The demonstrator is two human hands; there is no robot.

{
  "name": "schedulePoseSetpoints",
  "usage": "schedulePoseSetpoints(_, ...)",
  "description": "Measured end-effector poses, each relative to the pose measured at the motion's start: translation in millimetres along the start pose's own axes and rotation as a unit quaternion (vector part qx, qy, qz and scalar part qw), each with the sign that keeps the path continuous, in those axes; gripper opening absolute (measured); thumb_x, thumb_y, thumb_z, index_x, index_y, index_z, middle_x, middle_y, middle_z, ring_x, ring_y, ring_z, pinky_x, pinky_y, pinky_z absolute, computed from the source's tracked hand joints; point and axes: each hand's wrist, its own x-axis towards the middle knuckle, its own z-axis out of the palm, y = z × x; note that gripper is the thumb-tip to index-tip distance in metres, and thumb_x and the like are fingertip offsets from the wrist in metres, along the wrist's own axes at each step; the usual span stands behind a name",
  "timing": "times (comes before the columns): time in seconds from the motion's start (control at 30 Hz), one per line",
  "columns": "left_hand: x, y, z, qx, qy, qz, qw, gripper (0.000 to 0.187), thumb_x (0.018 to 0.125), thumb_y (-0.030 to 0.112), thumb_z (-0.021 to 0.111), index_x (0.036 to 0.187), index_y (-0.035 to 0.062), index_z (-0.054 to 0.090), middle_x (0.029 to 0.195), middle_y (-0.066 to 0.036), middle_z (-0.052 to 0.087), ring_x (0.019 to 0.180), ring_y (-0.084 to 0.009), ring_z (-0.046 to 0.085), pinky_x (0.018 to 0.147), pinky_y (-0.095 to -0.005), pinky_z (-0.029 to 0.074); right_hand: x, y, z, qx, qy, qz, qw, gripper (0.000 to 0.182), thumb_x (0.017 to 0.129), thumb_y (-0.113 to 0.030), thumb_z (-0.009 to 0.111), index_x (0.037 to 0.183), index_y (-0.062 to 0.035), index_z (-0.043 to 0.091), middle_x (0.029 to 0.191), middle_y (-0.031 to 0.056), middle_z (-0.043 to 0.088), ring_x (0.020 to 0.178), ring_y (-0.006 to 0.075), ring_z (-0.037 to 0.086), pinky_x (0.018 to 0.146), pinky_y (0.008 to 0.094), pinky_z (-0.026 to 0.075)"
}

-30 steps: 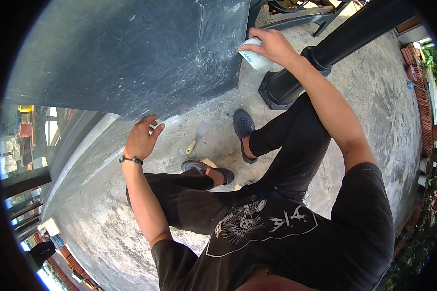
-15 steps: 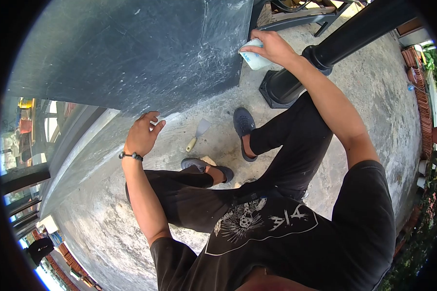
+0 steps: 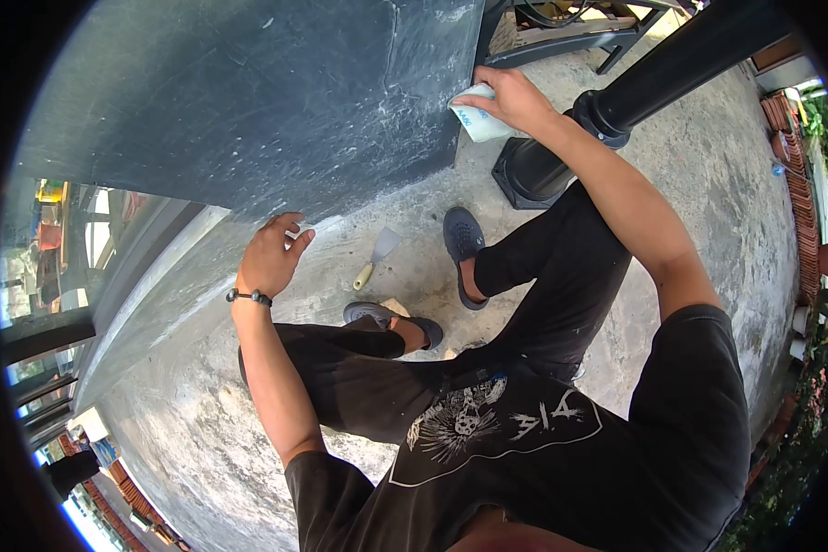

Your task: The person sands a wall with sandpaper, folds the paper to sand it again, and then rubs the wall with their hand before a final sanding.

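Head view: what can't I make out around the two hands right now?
- Sandpaper: mostly under the right hand; print too small to read.
- Left hand: fingers at the dark wall base; contact unclear.
- Putty knife: blade state too small.
- Black post: top cut off by frame edge.

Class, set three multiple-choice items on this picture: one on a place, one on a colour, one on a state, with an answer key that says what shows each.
1. Where does the putty knife lie?
A. on the concrete floor by the shoes
B. in the left hand
C. on the black post

2. What colour is the wall panel?
A. red
B. dark grey
C. yellow

3. What is the right hand doing?
A. hanging empty
B. resting on a knee
C. gripping folded sandpaper against the panel's edge

Key: 1 A, it lies flat on the floor near the shoe. 2 B, its surface is dark grey with white smears. 3 C, fingers close on the sandpaper; the left hand is open at the panel's lower edge.
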Motion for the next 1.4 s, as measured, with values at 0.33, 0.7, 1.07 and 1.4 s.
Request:
schedulePoseSetpoints(0.33,3.0,-0.9,2.7,0.012,0.002,0.002,1.000,0.044,0.102,0.035,0.074,0.131,0.0026,0.072,0.116,-0.015,0.077,0.099,-0.0310,0.076,0.087,-0.0417,0.059,-2.7,2.3,-3.0,-0.070,-0.002,0.030,0.997,0.055,0.092,-0.059,0.078,0.102,-0.0049,0.080,0.084,0.0187,0.078,0.081,0.0367,0.077,0.078,0.0462,0.061)
schedulePoseSetpoints(0.7,-0.2,-0.1,1.7,0.017,0.005,0.001,1.000,0.044,0.101,0.036,0.073,0.130,0.0034,0.072,0.116,-0.015,0.077,0.097,-0.0311,0.076,0.086,-0.0425,0.059,-1.8,-3.9,-5.8,-0.054,0.063,0.023,0.996,0.056,0.089,-0.063,0.080,0.095,-0.0074,0.082,0.081,0.0166,0.078,0.077,0.0343,0.077,0.075,0.0444,0.060)
schedulePoseSetpoints(1.07,-4.9,-0.5,0.3,0.014,0.011,-0.002,1.000,0.042,0.102,0.034,0.072,0.130,0.0030,0.071,0.118,-0.018,0.076,0.097,-0.0331,0.077,0.087,-0.0452,0.059,4.6,1.0,-9.8,0.053,0.093,0.035,0.994,0.056,0.088,-0.061,0.082,0.093,-0.0048,0.082,0.077,0.0156,0.077,0.071,0.0336,0.076,0.067,0.0412,0.059)
schedulePoseSetpoints(1.4,-4.7,2.5,-0.5,0.020,0.020,0.006,1.000,0.041,0.102,0.034,0.074,0.129,0.0030,0.071,0.115,-0.016,0.077,0.096,-0.0320,0.076,0.086,-0.0438,0.059,-0.4,8.9,-14.7,-0.025,0.082,0.015,0.996,0.052,0.088,-0.058,0.083,0.089,-0.0061,0.081,0.076,0.0150,0.075,0.072,0.0356,0.074,0.068,0.0423,0.058)
